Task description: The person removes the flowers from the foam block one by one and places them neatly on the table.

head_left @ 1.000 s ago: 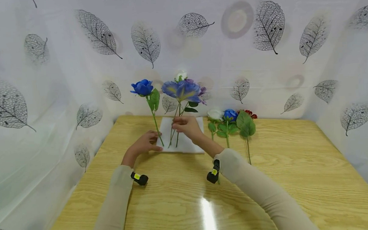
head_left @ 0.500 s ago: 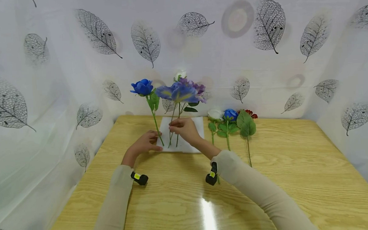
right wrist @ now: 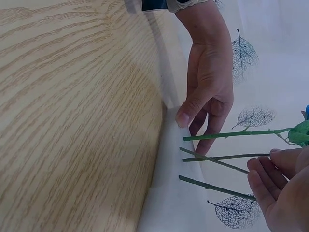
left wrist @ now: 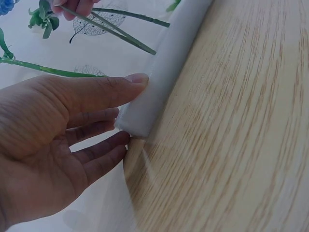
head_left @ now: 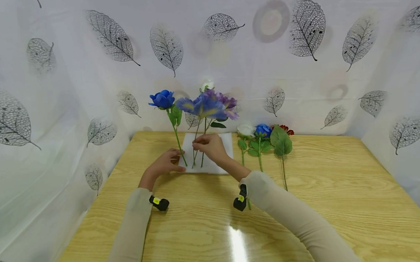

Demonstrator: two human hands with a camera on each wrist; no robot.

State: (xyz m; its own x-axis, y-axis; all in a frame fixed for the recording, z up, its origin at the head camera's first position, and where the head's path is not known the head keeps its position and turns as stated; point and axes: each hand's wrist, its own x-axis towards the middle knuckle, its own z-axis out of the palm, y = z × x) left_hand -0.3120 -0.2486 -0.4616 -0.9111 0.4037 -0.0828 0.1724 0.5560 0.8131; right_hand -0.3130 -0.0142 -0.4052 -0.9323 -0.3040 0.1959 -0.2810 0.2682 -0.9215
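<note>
In the head view, my right hand (head_left: 212, 148) pinches the thin stem of a blue-violet artificial flower with yellow streaks (head_left: 202, 107). Its stem (right wrist: 236, 156) runs from the fingertips to a white foam-like block (head_left: 218, 168). My left hand (head_left: 164, 164) grips the block's near left corner, thumb on the front edge and fingers round the side, as the left wrist view shows. A blue rose (head_left: 162, 99) stands on the block's left, leaning left. Behind the streaked flower are a purple flower (head_left: 231, 104) and a white rose (head_left: 207, 84), partly hidden.
To the block's right lie a white rose (head_left: 246, 130), a blue rose (head_left: 263, 131) and a red flower (head_left: 286, 130) partly covered by green leaves. The wooden table (head_left: 185, 228) meets a leaf-print curtain (head_left: 242, 68) at the back.
My right hand and the streaked flower have shifted slightly left, so that more of the purple flower shows behind it. My left hand stays at the block's corner.
</note>
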